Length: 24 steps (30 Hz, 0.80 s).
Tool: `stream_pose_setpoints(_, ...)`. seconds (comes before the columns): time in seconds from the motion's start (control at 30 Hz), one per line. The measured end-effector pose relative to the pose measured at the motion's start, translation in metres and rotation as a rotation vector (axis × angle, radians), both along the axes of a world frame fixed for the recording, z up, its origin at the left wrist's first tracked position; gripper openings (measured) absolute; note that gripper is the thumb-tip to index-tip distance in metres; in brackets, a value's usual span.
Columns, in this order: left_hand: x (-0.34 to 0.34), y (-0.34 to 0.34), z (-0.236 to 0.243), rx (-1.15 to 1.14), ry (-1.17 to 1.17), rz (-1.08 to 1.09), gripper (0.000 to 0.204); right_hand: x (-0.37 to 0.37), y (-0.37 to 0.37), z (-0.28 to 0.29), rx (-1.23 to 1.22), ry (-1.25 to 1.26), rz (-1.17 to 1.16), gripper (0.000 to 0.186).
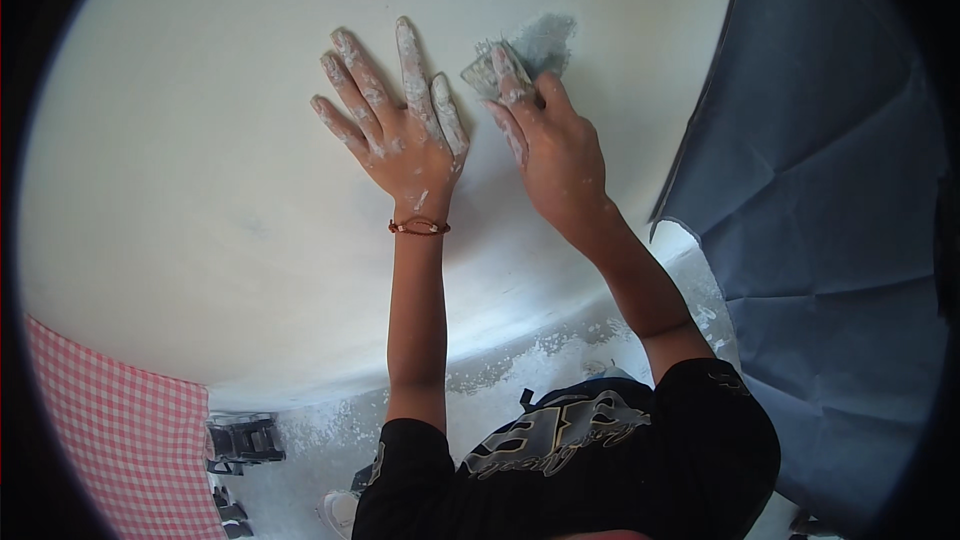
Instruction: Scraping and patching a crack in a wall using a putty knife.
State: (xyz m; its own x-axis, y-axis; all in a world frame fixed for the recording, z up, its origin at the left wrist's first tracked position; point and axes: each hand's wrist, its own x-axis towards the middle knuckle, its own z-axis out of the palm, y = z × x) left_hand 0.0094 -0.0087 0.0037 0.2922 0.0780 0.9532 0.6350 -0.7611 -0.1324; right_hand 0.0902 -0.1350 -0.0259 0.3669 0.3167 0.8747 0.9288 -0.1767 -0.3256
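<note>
My left hand [405, 145] lies flat against a large pale wall [220, 140], its fingers spread and smeared with white paste. A braided brown bracelet [420, 227] circles that wrist. To its right, my right hand [562, 155] grips a small flat putty scraper [480, 77], with the fingers laid along its blade. The scraper is pressed to the wall at the lower left edge of a rough grey patch [553, 40]. White paste also coats the right fingers, which hide part of the scraper.
A dark grey sheet [830, 190] hangs in folds along the right. At the lower left hangs a pink and white checked cloth [120, 410], beside a black object [245, 440] on the floor. White spatter marks the grey floor [320, 430] below the wall.
</note>
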Motion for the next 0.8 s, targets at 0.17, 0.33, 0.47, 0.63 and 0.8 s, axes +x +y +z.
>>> stream_pose_setpoints(0.17,-0.001,0.001,0.000,0.010,-0.003,-0.013,0.056,0.004,0.000,0.002,-0.025,-0.020,0.035,0.046)
stream_pose_setpoints(0.33,-0.002,0.003,-0.002,-0.006,0.001,-0.022,0.056,0.001,0.000,0.000,-0.015,-0.007,0.036,0.046)
stream_pose_setpoints(0.47,0.000,0.004,-0.002,0.008,0.005,0.002,0.056,0.001,0.002,-0.001,0.021,0.003,0.041,0.045)
stream_pose_setpoints(0.63,0.001,0.005,-0.004,0.024,-0.005,-0.024,0.056,0.001,0.002,0.003,0.030,0.011,0.029,0.048)
stream_pose_setpoints(0.8,0.002,0.005,-0.005,0.015,0.003,-0.021,0.056,0.005,0.003,-0.011,0.030,-0.021,0.015,0.051)
